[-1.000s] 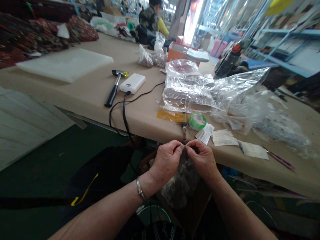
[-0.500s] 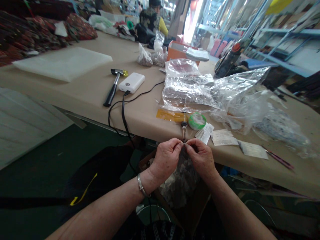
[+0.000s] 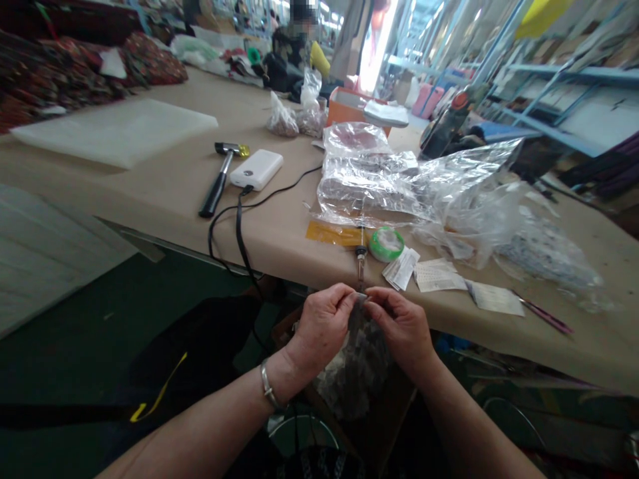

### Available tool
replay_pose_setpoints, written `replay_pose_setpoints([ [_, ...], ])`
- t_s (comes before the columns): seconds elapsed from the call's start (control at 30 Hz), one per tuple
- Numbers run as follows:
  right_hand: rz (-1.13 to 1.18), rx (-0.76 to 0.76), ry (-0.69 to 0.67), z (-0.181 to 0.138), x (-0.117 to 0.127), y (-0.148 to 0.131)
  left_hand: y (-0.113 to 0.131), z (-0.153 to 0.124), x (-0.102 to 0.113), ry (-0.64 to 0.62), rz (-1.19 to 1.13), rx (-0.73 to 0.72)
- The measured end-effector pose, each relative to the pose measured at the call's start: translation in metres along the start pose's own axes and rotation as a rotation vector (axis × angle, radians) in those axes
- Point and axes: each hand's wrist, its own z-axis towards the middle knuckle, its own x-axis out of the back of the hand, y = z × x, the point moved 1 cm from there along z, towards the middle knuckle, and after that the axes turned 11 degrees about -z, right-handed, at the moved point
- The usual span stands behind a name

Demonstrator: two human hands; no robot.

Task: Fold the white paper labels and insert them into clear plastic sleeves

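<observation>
My left hand [image 3: 323, 326] and my right hand [image 3: 402, 327] meet fingertip to fingertip just below the table edge, both pinched on a thin grey mesh-like piece [image 3: 360, 356] that hangs down between them. What exactly sits in the pinch is too small to make out. A soldering-iron-like tool [image 3: 360, 256] lies on the table edge right above the fingertips, its tip pointing at them. A green roll [image 3: 386, 243] and an orange strip [image 3: 333, 233] lie beside the tool. A metal bangle circles my left wrist.
The tan table [image 3: 174, 179] carries a hammer [image 3: 216, 183], a white power bank [image 3: 256, 169] with a black cable, crumpled clear plastic bags [image 3: 399, 179], paper slips [image 3: 439, 276] and a white foam sheet [image 3: 114, 130]. A person sits at the far end.
Both hands have stayed pinched together on the grey piece, sinking slightly. The view has shifted a little to the right and down.
</observation>
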Motion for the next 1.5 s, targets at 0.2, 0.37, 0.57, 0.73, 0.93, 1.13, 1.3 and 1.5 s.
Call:
replay_pose_setpoints([
  [0.2,-0.546,0.288,0.222,-0.005,0.040,0.016,-0.018,-0.006,0.008,0.060,0.023,0.044],
  [0.37,-0.900,0.315,0.200,0.002,0.046,0.036,-0.027,-0.011,0.007,0.065,0.073,0.072],
  [0.57,-0.826,0.405,0.298,0.003,0.047,0.045,-0.019,-0.018,-0.007,-0.015,-0.011,0.105],
  [0.73,-0.666,0.514,0.388,-0.007,0.052,0.036,-0.006,-0.015,-0.030,-0.122,-0.419,0.407],
  [0.93,-0.537,0.640,0.252,-0.042,0.041,0.016,0.010,-0.009,-0.058,-0.177,-1.128,0.734],
  [1.13,-0.619,0.537,0.239,-0.037,0.053,0.031,0.009,-0.004,-0.065,-0.056,-0.996,0.783],
  [1.3,-0.926,0.300,0.252,-0.014,0.067,0.060,0.004,-0.005,-0.066,-0.089,-0.813,0.749],
  [1.5,-0.804,0.350,0.358,-0.014,0.070,0.073,0.003,-0.005,-0.066,-0.074,-0.772,0.788],
])
